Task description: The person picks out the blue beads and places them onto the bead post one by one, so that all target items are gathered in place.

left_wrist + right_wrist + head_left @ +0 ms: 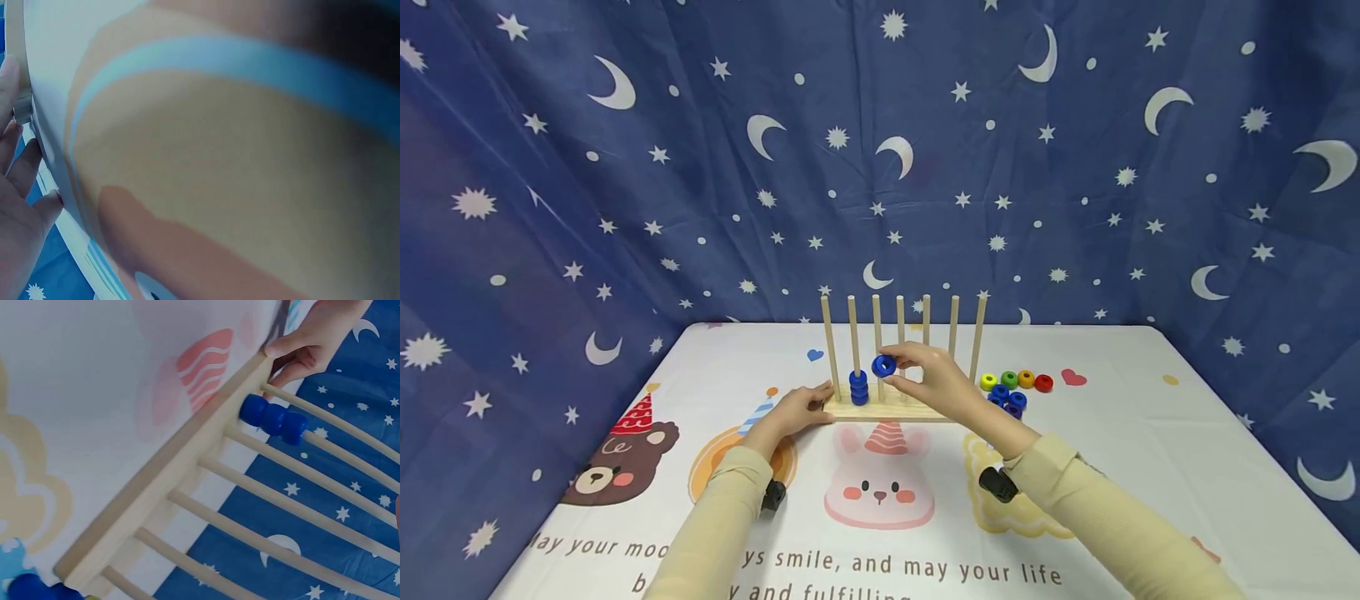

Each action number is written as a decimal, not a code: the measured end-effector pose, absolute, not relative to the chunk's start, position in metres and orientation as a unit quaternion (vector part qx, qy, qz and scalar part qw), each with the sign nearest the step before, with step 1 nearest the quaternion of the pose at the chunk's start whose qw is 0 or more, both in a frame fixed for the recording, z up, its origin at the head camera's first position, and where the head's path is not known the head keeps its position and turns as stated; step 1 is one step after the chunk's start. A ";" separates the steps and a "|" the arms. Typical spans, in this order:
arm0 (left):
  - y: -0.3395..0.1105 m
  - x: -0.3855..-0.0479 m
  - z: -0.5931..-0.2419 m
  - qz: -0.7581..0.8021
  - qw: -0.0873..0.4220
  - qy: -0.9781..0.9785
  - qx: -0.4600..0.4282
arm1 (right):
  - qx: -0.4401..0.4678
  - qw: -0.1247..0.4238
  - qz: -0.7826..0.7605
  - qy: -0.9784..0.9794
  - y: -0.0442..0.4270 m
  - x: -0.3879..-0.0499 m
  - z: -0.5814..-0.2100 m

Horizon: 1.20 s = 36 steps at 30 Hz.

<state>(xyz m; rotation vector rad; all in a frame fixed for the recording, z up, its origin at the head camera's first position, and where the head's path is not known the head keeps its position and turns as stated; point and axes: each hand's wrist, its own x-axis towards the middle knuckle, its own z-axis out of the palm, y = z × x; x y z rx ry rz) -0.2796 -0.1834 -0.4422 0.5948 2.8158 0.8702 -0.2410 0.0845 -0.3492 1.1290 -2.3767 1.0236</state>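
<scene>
A wooden rack (887,412) with several upright pegs stands on the table. Blue beads (859,388) are stacked on its second peg from the left; the right wrist view shows the same blue beads (274,419) low on that peg. My right hand (931,375) pinches a blue ring (883,365) between thumb and finger, hole visible, in front of the pegs and right of the stack. My left hand (799,410) grips the left end of the rack's base; in the right wrist view the left hand (312,347) has its thumb at that end.
Right of the rack lie several loose blue rings (1017,400), with a yellow ring (988,382), a green ring (1009,380), an orange ring (1026,379) and a red ring (1043,382) behind them. A printed white cloth (1120,433) covers the table; a blue star-patterned curtain (880,250) hangs behind.
</scene>
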 end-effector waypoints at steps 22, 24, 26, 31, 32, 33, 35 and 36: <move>-0.182 -0.282 -0.444 0.303 0.073 0.933 0.182 | 0.410 0.189 0.368 -0.813 0.055 -0.254 -0.324; -0.183 -0.283 -0.443 0.298 0.070 0.934 0.186 | 0.407 0.193 0.368 -0.814 0.054 -0.255 -0.322; -0.184 -0.282 -0.443 0.291 0.067 0.935 0.190 | 0.407 0.196 0.367 -0.813 0.052 -0.256 -0.319; -0.185 -0.281 -0.443 0.298 0.067 0.933 0.190 | 0.410 0.199 0.371 -0.809 0.048 -0.260 -0.312; -0.185 -0.281 -0.443 0.301 0.067 0.932 0.190 | 0.411 0.200 0.372 -0.808 0.047 -0.260 -0.311; -0.185 -0.281 -0.444 0.302 0.067 0.932 0.191 | 0.411 0.199 0.374 -0.807 0.046 -0.261 -0.309; -0.184 -0.281 -0.444 0.295 0.063 0.933 0.194 | 0.411 0.195 0.380 -0.806 0.045 -0.263 -0.305; -0.184 -0.282 -0.444 0.296 0.064 0.934 0.191 | 0.411 0.193 0.383 -0.804 0.045 -0.264 -0.303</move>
